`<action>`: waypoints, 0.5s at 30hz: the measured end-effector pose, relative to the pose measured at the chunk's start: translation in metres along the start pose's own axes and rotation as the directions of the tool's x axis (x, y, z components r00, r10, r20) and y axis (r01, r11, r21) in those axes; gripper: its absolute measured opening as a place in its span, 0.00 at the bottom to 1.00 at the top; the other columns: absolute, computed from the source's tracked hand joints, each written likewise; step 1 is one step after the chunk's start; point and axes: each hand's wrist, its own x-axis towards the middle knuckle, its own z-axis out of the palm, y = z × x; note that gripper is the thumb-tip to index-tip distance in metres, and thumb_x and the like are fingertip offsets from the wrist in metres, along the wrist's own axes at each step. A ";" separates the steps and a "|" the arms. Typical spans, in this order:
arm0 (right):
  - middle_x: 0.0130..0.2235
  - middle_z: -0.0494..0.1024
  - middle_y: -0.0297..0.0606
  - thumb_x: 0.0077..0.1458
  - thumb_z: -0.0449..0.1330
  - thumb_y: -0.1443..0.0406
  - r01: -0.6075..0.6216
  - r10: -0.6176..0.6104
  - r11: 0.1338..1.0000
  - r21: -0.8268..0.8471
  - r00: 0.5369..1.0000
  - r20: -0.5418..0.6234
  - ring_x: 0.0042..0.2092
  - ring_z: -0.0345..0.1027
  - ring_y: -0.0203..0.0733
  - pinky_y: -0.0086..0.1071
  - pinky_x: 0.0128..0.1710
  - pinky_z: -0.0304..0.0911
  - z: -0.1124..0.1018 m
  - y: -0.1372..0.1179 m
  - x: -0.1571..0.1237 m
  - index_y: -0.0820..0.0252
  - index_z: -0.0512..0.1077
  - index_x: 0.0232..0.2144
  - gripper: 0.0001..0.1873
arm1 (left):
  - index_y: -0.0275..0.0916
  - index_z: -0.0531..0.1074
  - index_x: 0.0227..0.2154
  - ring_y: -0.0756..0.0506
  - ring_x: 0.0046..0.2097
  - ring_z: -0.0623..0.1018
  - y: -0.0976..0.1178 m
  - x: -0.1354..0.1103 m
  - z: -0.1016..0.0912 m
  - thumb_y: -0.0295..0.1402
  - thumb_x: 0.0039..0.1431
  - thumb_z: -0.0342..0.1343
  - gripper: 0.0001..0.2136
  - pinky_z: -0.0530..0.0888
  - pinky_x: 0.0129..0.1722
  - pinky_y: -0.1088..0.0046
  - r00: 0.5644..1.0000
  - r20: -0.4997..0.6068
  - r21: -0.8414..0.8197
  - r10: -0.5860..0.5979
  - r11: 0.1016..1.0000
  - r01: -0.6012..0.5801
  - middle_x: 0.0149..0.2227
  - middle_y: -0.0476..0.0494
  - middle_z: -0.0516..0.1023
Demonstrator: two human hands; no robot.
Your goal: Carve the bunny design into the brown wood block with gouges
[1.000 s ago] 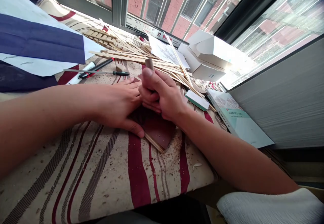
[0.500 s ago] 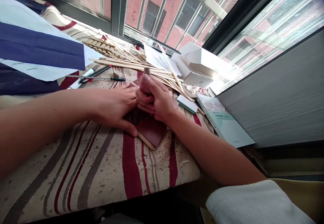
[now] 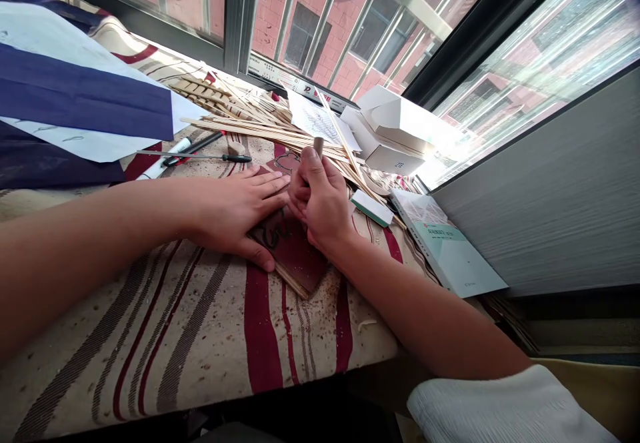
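Note:
A dark red wooden board [image 3: 303,263] with dark curving lines on its face lies on the striped cloth, its pale layered edge toward me. My left hand [image 3: 235,213] rests flat across the board's left side, fingers spread, thumb at the near edge. Over the board's right part, my right hand [image 3: 320,196] is wrapped in a fist round a carving tool [image 3: 319,144]. Only the round wooden handle end shows above the thumb; its blade is hidden by the hand. A thin tool with a black handle [image 3: 236,159] lies beyond my left hand.
Wood crumbs dot the striped cloth [image 3: 210,363]. Thin wooden strips [image 3: 260,128] are piled toward the window, beside a white box [image 3: 395,153]. A green-and-white block [image 3: 371,208] and a book [image 3: 445,243] lie at right. Pens [image 3: 195,148] and blue-and-white sheets [image 3: 85,89] are at left.
My right hand has shifted right, away from my left fingers, with the carving tool still in it. More of the board's dark lines show. My left hand stays on the board.

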 end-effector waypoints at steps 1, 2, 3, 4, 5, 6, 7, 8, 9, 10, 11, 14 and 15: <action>0.19 0.52 0.22 0.69 0.63 0.51 -0.044 0.040 0.998 0.034 0.991 0.126 0.18 0.40 0.29 0.28 0.16 0.44 -0.002 -0.003 0.000 0.52 0.56 0.25 0.27 | 0.38 0.60 0.77 0.25 0.81 0.53 -0.001 -0.001 -0.001 0.78 0.53 0.52 0.59 0.48 0.82 0.44 1.000 -0.008 -0.006 0.014 1.000 -0.014 0.80 0.25 0.49; 0.19 0.51 0.21 0.69 0.63 0.51 -0.090 0.073 0.994 0.061 0.968 0.241 0.17 0.39 0.29 0.28 0.15 0.42 -0.003 -0.005 0.001 0.52 0.55 0.24 0.28 | 0.40 0.61 0.77 0.25 0.81 0.55 -0.001 -0.001 -0.001 0.78 0.53 0.53 0.58 0.48 0.82 0.45 1.000 -0.014 -0.013 0.027 1.000 -0.027 0.80 0.26 0.51; 0.18 0.50 0.21 0.69 0.63 0.50 -0.129 0.096 0.988 0.081 0.941 0.324 0.17 0.38 0.29 0.27 0.15 0.41 -0.005 -0.008 0.001 0.52 0.54 0.24 0.29 | 0.41 0.61 0.77 0.26 0.80 0.56 -0.002 -0.002 -0.001 0.78 0.54 0.53 0.57 0.49 0.82 0.45 0.999 -0.020 -0.017 0.037 0.999 -0.038 0.80 0.26 0.52; 0.18 0.49 0.21 0.69 0.63 0.49 -0.159 0.113 0.982 0.098 0.922 0.370 0.17 0.37 0.28 0.27 0.14 0.40 -0.006 -0.009 0.001 0.52 0.54 0.23 0.29 | 0.41 0.61 0.77 0.26 0.80 0.57 -0.003 -0.002 -0.001 0.78 0.54 0.53 0.57 0.49 0.82 0.45 0.999 -0.028 -0.019 0.046 0.999 -0.047 0.79 0.26 0.53; 0.18 0.48 0.20 0.69 0.62 0.48 -0.185 0.127 0.976 0.115 0.912 0.389 0.16 0.36 0.28 0.26 0.13 0.39 -0.008 -0.010 0.001 0.52 0.53 0.23 0.30 | 0.42 0.60 0.77 0.26 0.80 0.57 -0.004 -0.002 -0.001 0.78 0.54 0.53 0.57 0.49 0.82 0.46 0.998 -0.037 -0.018 0.054 0.998 -0.055 0.79 0.27 0.54; 0.18 0.47 0.20 0.70 0.61 0.48 -0.206 0.139 0.969 0.135 0.909 0.392 0.16 0.35 0.28 0.26 0.13 0.38 -0.008 -0.011 0.001 0.52 0.53 0.24 0.30 | 0.42 0.61 0.77 0.26 0.80 0.57 -0.005 -0.003 -0.001 0.78 0.54 0.53 0.57 0.50 0.82 0.47 0.997 -0.045 -0.017 0.062 0.998 -0.062 0.79 0.27 0.55; 0.18 0.46 0.19 0.70 0.61 0.48 -0.216 0.142 0.964 0.152 0.909 0.391 0.16 0.34 0.28 0.26 0.12 0.38 -0.009 -0.012 0.001 0.52 0.53 0.24 0.30 | 0.43 0.61 0.76 0.27 0.79 0.58 -0.006 -0.003 0.000 0.77 0.54 0.54 0.56 0.50 0.82 0.47 0.997 -0.050 -0.013 0.065 0.998 -0.066 0.79 0.28 0.56; 0.18 0.46 0.19 0.71 0.60 0.48 -0.213 0.135 0.963 0.165 0.912 0.386 0.16 0.34 0.28 0.26 0.12 0.38 -0.009 -0.012 0.001 0.52 0.54 0.24 0.29 | 0.43 0.62 0.76 0.27 0.79 0.59 -0.006 -0.003 0.000 0.77 0.54 0.54 0.55 0.51 0.82 0.47 0.997 -0.049 -0.008 0.062 0.998 -0.063 0.78 0.28 0.58; 0.18 0.47 0.19 0.71 0.60 0.49 -0.195 0.117 0.965 0.175 0.918 0.380 0.16 0.35 0.28 0.26 0.12 0.39 -0.010 -0.013 0.001 0.52 0.55 0.25 0.28 | 0.43 0.64 0.75 0.27 0.79 0.59 -0.006 -0.004 0.000 0.77 0.54 0.55 0.55 0.51 0.82 0.47 0.998 -0.044 -0.002 0.054 0.999 -0.054 0.78 0.28 0.58; 0.18 0.48 0.20 0.71 0.60 0.49 -0.161 0.085 0.970 0.181 0.925 0.370 0.15 0.36 0.29 0.26 0.12 0.40 -0.010 -0.014 0.002 0.52 0.56 0.25 0.27 | 0.43 0.65 0.74 0.26 0.79 0.59 -0.005 -0.004 0.000 0.76 0.54 0.55 0.54 0.50 0.82 0.47 0.999 -0.032 0.002 0.042 0.999 -0.042 0.78 0.28 0.58; 0.18 0.49 0.20 0.71 0.60 0.49 -0.117 0.045 0.976 0.185 0.935 0.352 0.15 0.37 0.29 0.26 0.12 0.41 -0.011 -0.015 0.004 0.52 0.57 0.25 0.26 | 0.42 0.65 0.74 0.26 0.79 0.58 -0.005 -0.004 0.000 0.76 0.54 0.55 0.54 0.50 0.82 0.46 0.999 -0.019 0.006 0.027 1.000 -0.027 0.78 0.27 0.58; 0.19 0.54 0.21 0.71 0.60 0.48 -0.003 -0.044 0.986 0.165 0.958 0.282 0.17 0.43 0.29 0.27 0.14 0.47 -0.016 -0.022 0.009 0.52 0.60 0.27 0.24 | 0.36 0.61 0.76 0.24 0.81 0.53 -0.001 -0.004 -0.001 0.76 0.55 0.55 0.58 0.48 0.82 0.44 1.000 0.015 0.006 -0.009 1.000 0.009 0.79 0.24 0.52; 0.20 0.57 0.22 0.71 0.60 0.48 0.018 -0.057 0.989 0.147 0.963 0.264 0.18 0.46 0.30 0.27 0.15 0.51 -0.017 -0.024 0.010 0.53 0.62 0.28 0.24 | 0.34 0.59 0.77 0.23 0.81 0.51 0.000 -0.004 -0.002 0.75 0.55 0.56 0.59 0.48 0.82 0.43 1.000 0.024 0.006 -0.016 1.000 0.016 0.80 0.22 0.52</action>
